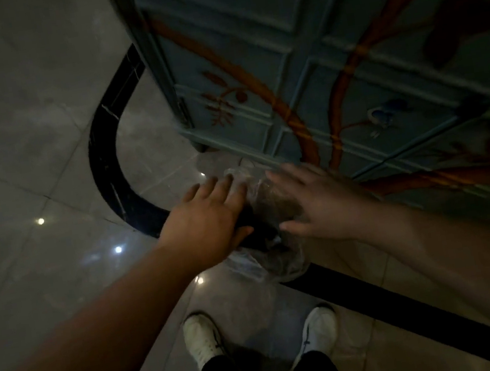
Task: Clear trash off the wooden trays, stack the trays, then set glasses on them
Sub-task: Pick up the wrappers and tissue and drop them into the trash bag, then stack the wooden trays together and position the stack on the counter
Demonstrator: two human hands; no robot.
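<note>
A small bin lined with a clear plastic bag (273, 261) stands on the floor beside a painted cabinet, with dark trash inside it. My left hand (207, 220) hovers over the bin's left side, fingers spread, holding nothing. Over the bin's right side is my right hand (317, 202), also spread and empty. Both hands cover much of the bin's opening. No wooden trays or glasses are in view.
A tall blue-green cabinet (329, 59) with orange branch paintings fills the upper right. The pale tiled floor (21, 140) has a curved black inlay band (105, 162). My white shoes (202, 339) stand just below the bin. The scene is dim.
</note>
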